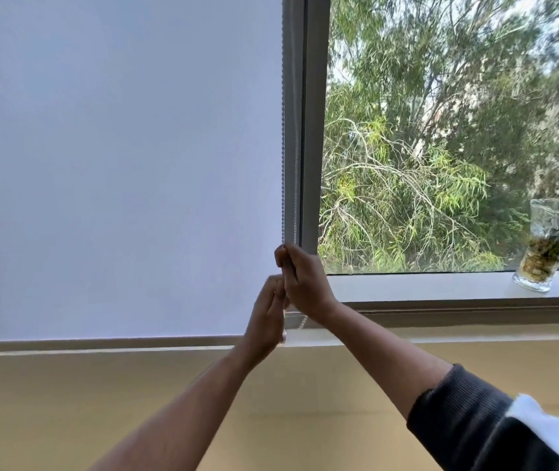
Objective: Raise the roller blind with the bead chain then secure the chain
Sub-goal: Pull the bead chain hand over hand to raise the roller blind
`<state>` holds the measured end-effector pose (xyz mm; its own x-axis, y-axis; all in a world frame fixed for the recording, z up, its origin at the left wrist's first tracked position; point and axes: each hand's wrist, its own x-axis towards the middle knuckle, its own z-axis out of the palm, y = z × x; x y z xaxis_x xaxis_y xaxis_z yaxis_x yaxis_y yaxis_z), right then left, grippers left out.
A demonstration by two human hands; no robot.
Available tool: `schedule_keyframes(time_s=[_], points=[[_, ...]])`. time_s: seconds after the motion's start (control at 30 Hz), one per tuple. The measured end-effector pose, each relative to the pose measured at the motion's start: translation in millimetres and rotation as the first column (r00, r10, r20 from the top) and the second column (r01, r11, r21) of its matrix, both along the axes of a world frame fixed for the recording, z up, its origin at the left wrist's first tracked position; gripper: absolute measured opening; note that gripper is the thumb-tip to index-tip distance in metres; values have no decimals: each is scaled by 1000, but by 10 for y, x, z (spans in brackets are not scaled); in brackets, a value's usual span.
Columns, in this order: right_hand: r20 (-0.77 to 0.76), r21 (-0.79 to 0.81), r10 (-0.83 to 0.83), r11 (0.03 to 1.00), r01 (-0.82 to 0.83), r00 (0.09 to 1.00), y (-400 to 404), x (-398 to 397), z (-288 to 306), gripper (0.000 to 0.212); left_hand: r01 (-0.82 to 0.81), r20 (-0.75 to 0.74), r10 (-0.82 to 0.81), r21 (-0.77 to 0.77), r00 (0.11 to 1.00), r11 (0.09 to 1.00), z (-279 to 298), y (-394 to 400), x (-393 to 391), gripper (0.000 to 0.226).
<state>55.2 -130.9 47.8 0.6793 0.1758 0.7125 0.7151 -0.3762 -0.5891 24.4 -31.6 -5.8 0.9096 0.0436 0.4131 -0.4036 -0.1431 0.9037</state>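
Note:
A white roller blind point(118, 164) covers the left window pane, its bottom edge hanging just above the sill. A bead chain point(284, 147) runs down in two strands along the blind's right edge, beside the grey window frame. My right hand point(300, 282) grips the chain, fingers curled round it. Just below and to the left, my left hand point(268, 317) holds the lower part of the chain; its fingers lie fairly straight along the chain and the grip itself is partly hidden.
The right pane is uncovered and shows green trees point(441, 147). A glass vase point(546, 246) with plant matter stands on the white window sill point(424, 287) at the far right. A beige wall point(271, 402) lies below the sill.

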Motion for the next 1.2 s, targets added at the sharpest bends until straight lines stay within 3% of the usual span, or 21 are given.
schedule_keyframes(time_s=[0.2, 0.37, 0.53, 0.63, 0.7, 0.8, 0.87, 0.93, 1.0, 1.07, 1.2], points=[[3, -211, -52, 976, 52, 999, -76, -14, -358, 16, -23, 11, 25, -200, 1000, 980, 805, 77, 23, 38], [-33, -409, -55, 912, 37, 998, -141, -78, -616, 18, 119, 116, -104, -128, 988, 985, 1491, -120, -19, 49], [-150, -538, -122, 842, 23, 981, -232, -15, -472, 22, -30, 179, 61, -172, 982, 985, 1567, -283, 57, 59], [-451, -385, -50, 911, -144, 891, -279, 98, -195, 34, -53, 178, 83, -166, 981, 985, 1516, -238, 153, 60], [-515, -260, 30, 947, -190, 857, -321, 137, 117, 44, -79, 165, 106, -164, 981, 983, 1494, -224, 176, 58], [-456, 29, 177, 982, -185, 872, -366, 92, 775, 36, -57, 187, 92, -181, 978, 982, 1408, -273, 125, 63], [-434, 271, 345, 931, -245, 832, -313, 45, 1198, 27, -52, 178, 79, -155, 981, 987, 1324, -322, 97, 57], [-382, 413, 458, 862, -295, 803, -226, -4, 1582, 42, -70, 160, 90, -127, 983, 989, 1268, -362, 91, 56], [-288, 480, 477, 823, -306, 830, -134, -69, 1917, 46, -60, 133, 77, -127, 988, 990, 1255, -402, 94, 64], [-169, 496, 397, 825, -271, 902, -41, -92, 2108, 35, -23, 139, 40, -122, 989, 992, 1250, -428, 75, 66], [16, 448, 220, 870, -204, 975, 67, -52, 2020, 37, -14, 147, 18, -29, 989, 999, 1157, -333, 108, 64]])
